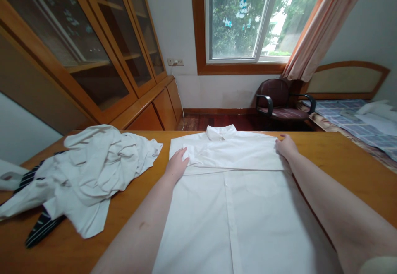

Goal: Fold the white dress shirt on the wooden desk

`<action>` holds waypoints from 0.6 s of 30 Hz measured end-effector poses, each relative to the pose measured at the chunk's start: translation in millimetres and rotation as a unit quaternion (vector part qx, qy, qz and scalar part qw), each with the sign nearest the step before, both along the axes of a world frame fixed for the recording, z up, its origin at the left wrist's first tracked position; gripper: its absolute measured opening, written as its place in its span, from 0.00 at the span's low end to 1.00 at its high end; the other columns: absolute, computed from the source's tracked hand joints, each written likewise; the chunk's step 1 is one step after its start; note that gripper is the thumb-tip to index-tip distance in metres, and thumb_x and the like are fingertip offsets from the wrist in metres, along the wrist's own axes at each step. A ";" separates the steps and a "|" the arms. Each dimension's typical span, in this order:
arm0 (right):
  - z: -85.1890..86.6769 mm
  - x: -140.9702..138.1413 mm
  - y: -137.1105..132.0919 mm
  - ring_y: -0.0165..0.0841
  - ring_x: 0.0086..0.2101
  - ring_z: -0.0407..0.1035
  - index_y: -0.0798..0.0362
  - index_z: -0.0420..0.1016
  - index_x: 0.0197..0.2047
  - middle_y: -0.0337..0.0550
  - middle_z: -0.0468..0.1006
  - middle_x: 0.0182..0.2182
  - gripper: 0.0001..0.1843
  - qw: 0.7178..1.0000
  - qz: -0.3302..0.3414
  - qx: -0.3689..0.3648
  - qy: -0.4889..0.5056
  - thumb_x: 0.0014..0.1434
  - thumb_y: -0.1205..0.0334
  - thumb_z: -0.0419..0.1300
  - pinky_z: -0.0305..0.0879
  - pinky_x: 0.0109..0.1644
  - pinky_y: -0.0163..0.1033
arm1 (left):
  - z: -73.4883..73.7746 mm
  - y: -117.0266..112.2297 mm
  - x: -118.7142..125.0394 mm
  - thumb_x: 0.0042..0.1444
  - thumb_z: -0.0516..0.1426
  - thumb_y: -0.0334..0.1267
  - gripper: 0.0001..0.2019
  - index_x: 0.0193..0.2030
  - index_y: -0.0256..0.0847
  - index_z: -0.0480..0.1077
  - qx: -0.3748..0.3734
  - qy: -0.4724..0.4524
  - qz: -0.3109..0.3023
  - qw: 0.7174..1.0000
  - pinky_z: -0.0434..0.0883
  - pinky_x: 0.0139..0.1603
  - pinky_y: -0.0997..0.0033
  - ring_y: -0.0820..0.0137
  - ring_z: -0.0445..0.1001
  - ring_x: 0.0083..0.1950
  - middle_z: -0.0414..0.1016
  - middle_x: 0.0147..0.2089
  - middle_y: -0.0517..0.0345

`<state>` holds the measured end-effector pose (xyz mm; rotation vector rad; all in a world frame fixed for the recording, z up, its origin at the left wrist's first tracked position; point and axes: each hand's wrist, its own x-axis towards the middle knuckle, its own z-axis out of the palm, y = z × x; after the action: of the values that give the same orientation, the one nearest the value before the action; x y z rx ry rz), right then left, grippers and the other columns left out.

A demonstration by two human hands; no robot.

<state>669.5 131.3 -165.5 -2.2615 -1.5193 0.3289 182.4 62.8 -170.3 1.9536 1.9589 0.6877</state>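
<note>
A white button-up shirt (257,207) lies front up on the table, its collar (221,132) toward the far edge. Its sleeves (235,154) are folded across the chest in a flat band. My left hand (177,165) rests on the left end of this band, with thumb and forefinger apart. At the band's right end, my right hand (287,146) has its fingers curled at the shirt's edge, seemingly gripping the cloth; some fingertips are hidden. The button placket runs down the middle toward me.
Left of the shirt, a crumpled heap of white clothes (93,170) lies over a dark striped cloth (46,226) on the wooden table (136,207). Beyond are a glass-door cabinet (124,38), a window with a pink curtain, an office chair (274,100) and a bed (344,112).
</note>
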 end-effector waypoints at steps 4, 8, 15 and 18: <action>12.1 3.6 14.2 0.38 0.33 0.68 0.55 0.73 0.42 0.48 0.74 0.32 0.15 0.998 -0.016 -0.040 0.034 0.54 0.57 0.55 0.62 0.37 0.39 | 0.4 -0.3 0.1 0.56 0.52 0.37 0.25 0.61 0.38 0.62 -0.004 0.002 0.002 1.000 0.57 0.64 0.65 0.64 0.61 0.63 0.62 0.63 0.49; 24.5 10.2 22.6 0.33 0.26 0.66 0.55 0.72 0.35 0.42 0.71 0.25 0.09 0.993 0.006 -0.070 0.100 0.56 0.60 0.54 0.63 0.31 0.37 | -0.7 -0.3 -0.8 0.56 0.52 0.37 0.25 0.61 0.38 0.62 -0.010 0.005 0.002 1.000 0.56 0.64 0.66 0.64 0.60 0.64 0.62 0.63 0.49; 48.6 25.3 34.9 0.33 0.27 0.69 0.57 0.72 0.32 0.48 0.75 0.27 0.09 0.985 0.040 -0.074 0.154 0.57 0.62 0.54 0.65 0.31 0.36 | 2.4 -2.6 1.0 0.56 0.52 0.38 0.25 0.61 0.40 0.62 -0.012 0.002 0.006 1.000 0.57 0.64 0.66 0.64 0.60 0.64 0.61 0.64 0.51; 47.7 24.8 39.4 0.36 0.29 0.69 0.58 0.74 0.30 0.48 0.74 0.26 0.07 0.996 0.034 -0.068 0.051 0.54 0.63 0.57 0.64 0.33 0.38 | 3.8 -3.6 2.2 0.56 0.52 0.38 0.25 0.62 0.40 0.62 -0.015 -0.004 0.000 1.000 0.57 0.64 0.66 0.64 0.60 0.63 0.61 0.64 0.51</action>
<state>694.3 170.7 -117.8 -2.2593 -1.5667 0.5755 184.6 59.2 -166.5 1.9295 1.9538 0.6624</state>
